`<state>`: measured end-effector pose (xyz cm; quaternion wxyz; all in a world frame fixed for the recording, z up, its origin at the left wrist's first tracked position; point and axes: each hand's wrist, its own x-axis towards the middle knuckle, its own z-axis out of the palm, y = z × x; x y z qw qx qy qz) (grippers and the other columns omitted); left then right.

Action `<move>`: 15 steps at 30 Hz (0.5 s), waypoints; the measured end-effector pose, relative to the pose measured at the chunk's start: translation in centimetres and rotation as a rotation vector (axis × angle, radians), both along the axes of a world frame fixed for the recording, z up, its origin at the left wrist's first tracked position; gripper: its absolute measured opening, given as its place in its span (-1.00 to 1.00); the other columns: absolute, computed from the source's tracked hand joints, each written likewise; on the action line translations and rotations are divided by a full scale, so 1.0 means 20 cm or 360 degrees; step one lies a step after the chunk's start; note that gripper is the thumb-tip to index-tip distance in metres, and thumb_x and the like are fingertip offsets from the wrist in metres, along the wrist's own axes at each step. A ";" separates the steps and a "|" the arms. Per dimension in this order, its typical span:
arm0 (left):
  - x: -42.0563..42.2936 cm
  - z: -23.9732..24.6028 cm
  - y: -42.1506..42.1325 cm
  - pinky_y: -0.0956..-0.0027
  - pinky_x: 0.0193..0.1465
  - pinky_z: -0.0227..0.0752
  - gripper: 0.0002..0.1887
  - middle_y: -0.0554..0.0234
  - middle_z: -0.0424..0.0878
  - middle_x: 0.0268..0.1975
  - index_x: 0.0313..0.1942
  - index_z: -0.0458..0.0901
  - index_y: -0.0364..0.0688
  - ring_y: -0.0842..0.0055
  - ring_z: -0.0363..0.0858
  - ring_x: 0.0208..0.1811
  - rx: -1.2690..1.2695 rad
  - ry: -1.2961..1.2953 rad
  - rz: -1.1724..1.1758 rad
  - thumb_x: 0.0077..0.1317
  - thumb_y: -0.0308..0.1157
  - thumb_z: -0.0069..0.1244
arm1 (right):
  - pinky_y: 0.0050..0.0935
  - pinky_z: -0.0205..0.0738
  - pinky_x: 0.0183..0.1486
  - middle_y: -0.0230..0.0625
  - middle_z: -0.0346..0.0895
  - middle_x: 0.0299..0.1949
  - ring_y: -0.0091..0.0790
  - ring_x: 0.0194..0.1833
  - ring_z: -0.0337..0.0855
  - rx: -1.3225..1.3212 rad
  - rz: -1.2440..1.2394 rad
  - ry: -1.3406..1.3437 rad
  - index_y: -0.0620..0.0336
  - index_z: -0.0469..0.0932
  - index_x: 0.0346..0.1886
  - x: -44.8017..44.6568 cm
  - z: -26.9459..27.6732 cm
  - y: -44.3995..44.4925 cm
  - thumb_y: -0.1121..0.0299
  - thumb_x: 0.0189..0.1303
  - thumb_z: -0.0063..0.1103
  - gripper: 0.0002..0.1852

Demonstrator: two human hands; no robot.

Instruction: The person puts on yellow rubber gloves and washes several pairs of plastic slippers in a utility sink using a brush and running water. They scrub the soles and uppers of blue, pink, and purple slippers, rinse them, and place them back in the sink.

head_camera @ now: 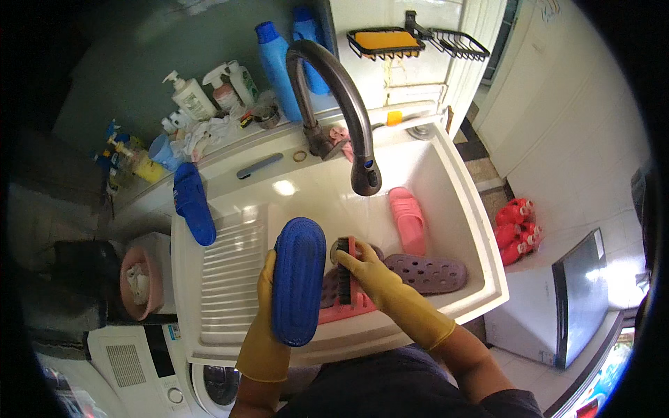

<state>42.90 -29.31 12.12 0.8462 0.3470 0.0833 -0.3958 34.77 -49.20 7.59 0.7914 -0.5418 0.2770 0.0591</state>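
My left hand (265,313), in a yellow rubber glove, holds a blue slide sandal (299,282) with its ribbed sole turned up towards me. Its fingers are mostly hidden behind the sandal. In my right hand (368,266), gloved alike, is a scrubbing brush (351,277) with a red back, its dark bristles facing the sandal but apart from it. Below the hands, a pink slide sandal (406,219) and a purple sandal with holes (428,273) lie in the white laundry sink (470,230). More pink and purple footwear is partly covered by my right hand and the brush.
A second blue sandal (193,204) rests on the sink's left rim beside the ribbed washboard (230,282). The curved faucet (339,78) overhangs the basin. Bottles (193,99) line the back ledge. A soap rack (387,44) hangs on the wall. A pink basin (151,282) stands left.
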 end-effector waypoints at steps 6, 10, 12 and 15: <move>-0.03 0.05 -0.13 0.02 0.36 0.60 -0.38 -0.03 0.75 0.15 0.32 0.58 -0.26 0.18 0.76 0.13 0.0010 0.0171 0.0004 0.66 0.10 -0.23 | 0.00 0.53 0.29 0.31 0.53 0.21 0.27 0.24 0.61 -0.1174 0.0105 -0.0596 0.35 0.27 0.45 0.11 0.10 0.22 0.09 0.38 0.39 -0.23; -0.03 0.02 -0.13 0.04 0.46 0.51 -0.40 -0.09 0.62 0.36 0.46 0.46 -0.26 0.13 0.62 0.37 0.0363 0.0151 -0.0301 0.69 0.02 -0.24 | 0.11 0.61 0.16 0.40 0.52 0.17 0.44 0.12 0.65 -0.0951 -0.0079 0.0054 0.25 0.36 0.35 0.40 -0.05 -0.02 0.11 0.41 0.29 -0.40; 0.00 -0.01 -0.12 0.02 0.52 0.44 -0.39 -0.10 0.57 0.41 0.49 0.42 -0.25 0.11 0.56 0.44 0.0080 0.0135 -0.0269 0.69 0.01 -0.24 | 0.13 0.62 0.16 0.41 0.52 0.18 0.45 0.15 0.63 -0.1032 -0.0153 -0.0058 0.24 0.34 0.37 0.38 0.00 0.04 0.08 0.40 0.28 -0.37; 0.07 -0.04 -0.11 -0.04 0.59 0.33 -0.39 -0.10 0.50 0.47 0.52 0.38 -0.24 0.10 0.48 0.50 -0.0101 0.0123 -0.0126 0.68 0.00 -0.25 | 0.23 0.57 0.15 0.37 0.49 0.13 0.53 0.11 0.59 -0.0953 0.0132 -0.0337 0.21 0.34 0.28 0.30 0.10 0.31 0.05 0.39 0.27 -0.42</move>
